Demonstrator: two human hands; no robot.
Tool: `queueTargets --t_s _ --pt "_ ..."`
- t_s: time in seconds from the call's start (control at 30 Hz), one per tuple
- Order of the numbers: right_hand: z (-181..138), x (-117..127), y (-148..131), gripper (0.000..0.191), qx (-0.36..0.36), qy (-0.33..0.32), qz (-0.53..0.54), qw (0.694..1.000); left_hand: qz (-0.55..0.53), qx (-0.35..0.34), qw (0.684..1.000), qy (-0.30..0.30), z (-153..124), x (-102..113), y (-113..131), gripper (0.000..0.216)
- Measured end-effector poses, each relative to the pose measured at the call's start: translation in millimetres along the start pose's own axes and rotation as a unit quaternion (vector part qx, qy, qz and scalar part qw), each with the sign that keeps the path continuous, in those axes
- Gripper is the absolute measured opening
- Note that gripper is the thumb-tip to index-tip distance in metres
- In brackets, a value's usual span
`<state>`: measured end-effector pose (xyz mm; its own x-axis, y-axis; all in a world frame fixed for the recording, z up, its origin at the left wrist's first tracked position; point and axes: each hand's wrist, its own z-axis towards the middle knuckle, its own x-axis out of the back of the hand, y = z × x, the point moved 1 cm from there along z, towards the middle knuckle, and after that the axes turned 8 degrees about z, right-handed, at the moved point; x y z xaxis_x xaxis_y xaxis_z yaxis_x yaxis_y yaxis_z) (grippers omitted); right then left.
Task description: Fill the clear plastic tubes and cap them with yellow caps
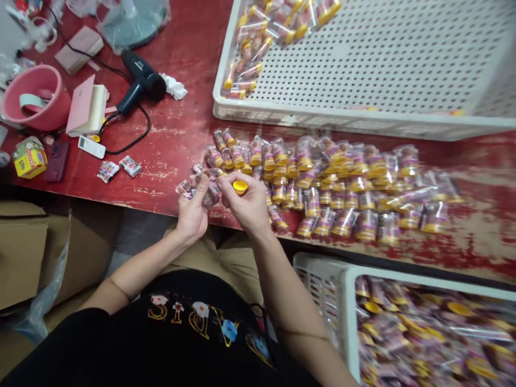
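Note:
At the table's front edge, my left hand (194, 212) is closed on small clear printed packets (185, 189), thumb on top; their exact kind is hard to make out. Beside it my right hand (249, 201) is closed around a small clear tube with a yellow cap (239, 187). The cap shows above the curled fingers, and most of the tube is hidden in the hand. The fingertips of both hands nearly meet. Just beyond them and to the right, many clear yellow-capped tubes (312, 201) stand and lie in crowded rows on the red table (177, 129).
A white perforated tray (363, 64) holds more tubes at the back. A white crate (350, 322) full of tubes is at lower right. On the left lie a hair dryer (139, 80), a pink bucket (36, 115), a remote (92, 146) and two small packets (129, 166). Cardboard boxes (24, 252) stand below.

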<state>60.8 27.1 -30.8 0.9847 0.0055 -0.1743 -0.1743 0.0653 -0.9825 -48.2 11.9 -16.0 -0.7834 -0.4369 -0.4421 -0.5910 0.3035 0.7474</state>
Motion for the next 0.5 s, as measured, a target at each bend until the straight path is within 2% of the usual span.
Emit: queueTargets --t_s 0.1,0.23,0.33,0.5 --pt "-15.9 19.6 -6.0 0.036 0.017 0.007 0.052 0.998 -0.012 0.026 1.0 -0.008 -6.1 -3.2 2.5 0.014" --pt "-46.3 41.5 -19.3 0.033 0.106 0.045 -0.022 0.993 -0.007 0.053 0.999 0.005 -11.4 -6.7 4.1 0.012" --pt "-60.3 41.1 -23.3 0.035 0.142 0.076 -0.032 0.986 0.007 0.061 0.998 -0.009 -16.2 -10.8 -0.3 0.012" --pt "-62.1 32.4 -14.0 0.032 0.182 0.157 0.015 0.971 0.02 0.069 0.996 -0.05 -26.4 -16.0 -6.0 0.009"
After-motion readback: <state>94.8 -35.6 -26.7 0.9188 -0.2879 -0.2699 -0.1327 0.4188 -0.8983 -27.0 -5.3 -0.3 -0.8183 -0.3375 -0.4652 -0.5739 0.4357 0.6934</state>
